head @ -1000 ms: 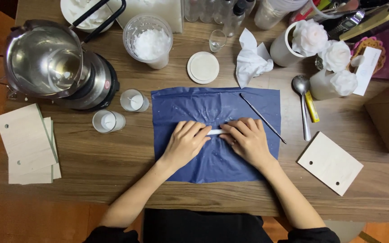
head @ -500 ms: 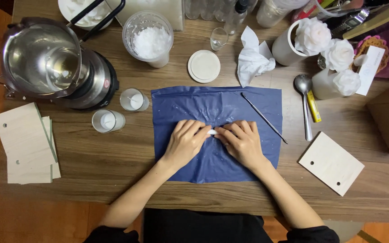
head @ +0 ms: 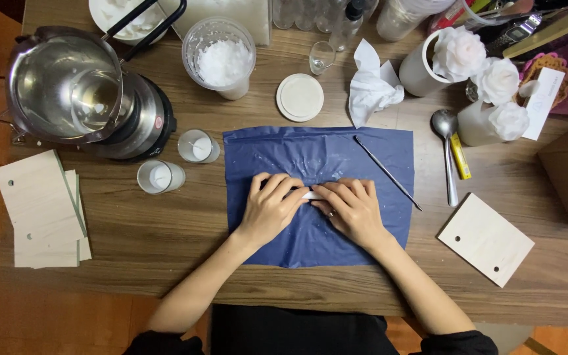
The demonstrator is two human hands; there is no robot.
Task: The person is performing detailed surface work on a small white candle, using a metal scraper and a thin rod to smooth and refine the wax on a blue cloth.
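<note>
On the blue sheet (head: 317,190) at mid-bench, I have my left hand (head: 271,207) and right hand (head: 353,209) pressed together over a small white piece (head: 312,194), both curled down and pinching it from either side. It looks light, soft and easily deformed, so I judge a gentle hold at its ends is best. A thin metal pick (head: 387,172) lies just right; two glass votives (head: 179,161) stand well left, leaving free room toward me.
</note>
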